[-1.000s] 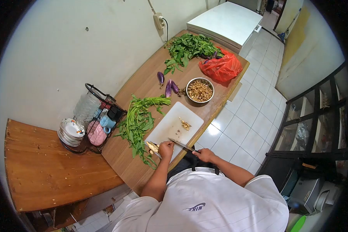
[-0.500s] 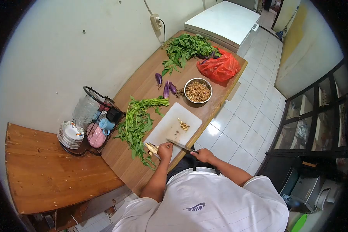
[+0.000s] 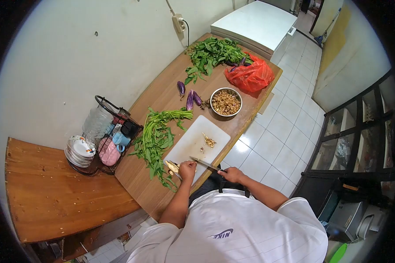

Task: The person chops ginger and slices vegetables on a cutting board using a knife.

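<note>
My right hand [image 3: 233, 175] grips a knife [image 3: 207, 164] by its handle, with the blade lying across the near part of a white cutting board [image 3: 186, 147]. Close to the blade's tip, my left hand [image 3: 188, 170] is closed, its fingers pinched together at the board's near edge. What those fingers hold is too small or hidden to make out. Just left of that hand lie pale, elongated pieces [image 3: 173, 167] at the board's corner. Small chopped bits [image 3: 210, 141] sit in a little heap farther up the board.
Beyond the board stands a metal bowl [image 3: 224, 115] full of chopped brownish pieces. Purple eggplants [image 3: 189, 101] lie beside it. Leafy greens [image 3: 156, 133] flank the board's left; more greens [image 3: 213, 55] and a red plastic bag [image 3: 252, 78] are at the far end. A dish rack [image 3: 129, 131] stands left.
</note>
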The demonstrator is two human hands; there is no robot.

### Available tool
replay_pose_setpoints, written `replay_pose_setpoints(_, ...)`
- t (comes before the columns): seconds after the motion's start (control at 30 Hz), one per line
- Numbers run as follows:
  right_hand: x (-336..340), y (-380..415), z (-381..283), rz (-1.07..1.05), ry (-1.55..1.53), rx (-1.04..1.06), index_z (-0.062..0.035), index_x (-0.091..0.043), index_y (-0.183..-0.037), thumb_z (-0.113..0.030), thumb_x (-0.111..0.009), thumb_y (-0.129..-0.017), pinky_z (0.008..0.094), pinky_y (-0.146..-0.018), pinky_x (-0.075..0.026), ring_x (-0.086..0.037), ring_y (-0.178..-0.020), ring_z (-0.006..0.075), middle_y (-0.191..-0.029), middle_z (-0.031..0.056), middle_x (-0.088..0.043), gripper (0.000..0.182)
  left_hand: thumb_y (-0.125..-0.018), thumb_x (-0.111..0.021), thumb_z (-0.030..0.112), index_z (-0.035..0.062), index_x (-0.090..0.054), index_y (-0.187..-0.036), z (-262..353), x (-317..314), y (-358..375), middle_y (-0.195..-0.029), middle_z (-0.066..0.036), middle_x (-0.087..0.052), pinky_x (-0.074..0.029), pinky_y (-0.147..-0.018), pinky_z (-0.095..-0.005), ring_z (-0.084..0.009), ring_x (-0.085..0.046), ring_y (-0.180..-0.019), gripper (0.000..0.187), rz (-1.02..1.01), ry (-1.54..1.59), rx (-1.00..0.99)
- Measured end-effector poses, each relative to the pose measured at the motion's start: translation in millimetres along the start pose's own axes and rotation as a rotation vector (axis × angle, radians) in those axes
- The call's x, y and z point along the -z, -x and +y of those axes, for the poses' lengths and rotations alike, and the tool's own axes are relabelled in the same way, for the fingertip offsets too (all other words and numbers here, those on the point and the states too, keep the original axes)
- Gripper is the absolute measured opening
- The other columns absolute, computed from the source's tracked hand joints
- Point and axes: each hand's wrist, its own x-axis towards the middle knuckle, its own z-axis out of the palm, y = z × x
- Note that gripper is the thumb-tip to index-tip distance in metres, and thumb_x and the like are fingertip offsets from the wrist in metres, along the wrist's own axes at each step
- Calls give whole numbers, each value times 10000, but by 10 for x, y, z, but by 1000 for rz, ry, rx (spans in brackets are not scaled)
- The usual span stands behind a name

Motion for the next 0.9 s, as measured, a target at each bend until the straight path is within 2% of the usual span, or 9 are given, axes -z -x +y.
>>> replay_pose_setpoints(0.07, 36, -50, -46, 9, -29, -19, 17, -757, -1010, -716, -424, -973, 490, -915, -527, -683, -1002, 444, -987, 277, -722, 806, -768, -837, 188, 49, -799, -824, -10, -3, -8, -768, -142, -726, -540, -698, -419, -321, -685, -714, 154, 13, 4, -38)
replay_pose_setpoints(0.13, 3, -107, -31, 16, -59, -38, 20, -756, -1009, -717, -423, -973, 488, -912, -528, -686, -997, 439, -987, 275, -723, 810, -790, -840, 226, 36, -799, -879, 41, 33, -15, -787, -158, -738, -551, -680, -365, -270, -716, -708, 213, -38, 19, 17)
replay_pose_setpoints(0.23, -19, -166, -69, 60, -42, 17, 21, -754, -999, -718, -419, -974, 491, -912, -529, -686, -994, 439, -989, 272, -724, 811, -764, -836, 176, 45, -799, -830, 112, 71, -10, -796, -141, -739, -549, -701, -410, -313, -703, -744, 151, -24, 21, 24)
replay_pose_setpoints(0.3, -36, -80, -68, 1, -11, 30, 20, -754, -991, -720, -418, -973, 490, -918, -528, -682, -1003, 446, -990, 268, -725, 813, -768, -835, 176, 41, -798, -832, 124, 80, -11, -793, -146, -741, -551, -694, -408, -311, -709, -741, 154, -16, 6, 17)
replay_pose_setpoints(0.53, -1, -98, -224, 67, 9, -51, 9, -755, -1004, -717, -425, -975, 484, -914, -530, -690, -1001, 427, -998, 251, -730, 799, -789, -824, 223, 40, -799, -879, 113, 82, -14, -788, -143, -749, -560, -687, -371, -273, -725, -713, 205, -70, 24, 90)
replay_pose_setpoints(0.63, 13, -95, -258, 25, -12, 16, 2, -757, -1008, -711, -418, -981, 481, -914, -530, -690, -1003, 424, -1005, 249, -731, 790, -750, -833, 195, 32, -790, -813, 27, 21, -47, -768, -151, -739, -559, -670, -412, -321, -715, -709, 180, -8, 35, 29)
replay_pose_setpoints(0.73, -40, -39, -197, -35, 19, 34, 4, -758, -1000, -708, -418, -982, 480, -910, -528, -683, -1008, 435, -1011, 254, -729, 789, -747, -824, 187, 44, -791, -811, 42, 48, -29, -761, -147, -734, -558, -677, -408, -320, -712, -714, 160, -6, -25, -11)
replay_pose_setpoints(0.83, -115, -141, -193, 28, 26, 29, 8, -759, -975, -710, -426, -979, 482, -895, -529, -689, -983, 432, -981, 250, -731, 792, -744, -813, 181, 59, -794, -811, 79, 61, -25, -776, -143, -734, -558, -681, -403, -312, -711, -724, 141, -9, -5, 37)
replay_pose_setpoints(0.9, -114, -273, -228, 164, -48, -46, 7, -760, -964, -712, -427, -976, 475, -891, -531, -696, -960, 425, -947, 244, -734, 793, -745, -814, 183, 58, -793, -805, 77, 69, -6, -789, -144, -738, -559, -681, -399, -308, -713, -730, 140, -15, 2, 39)
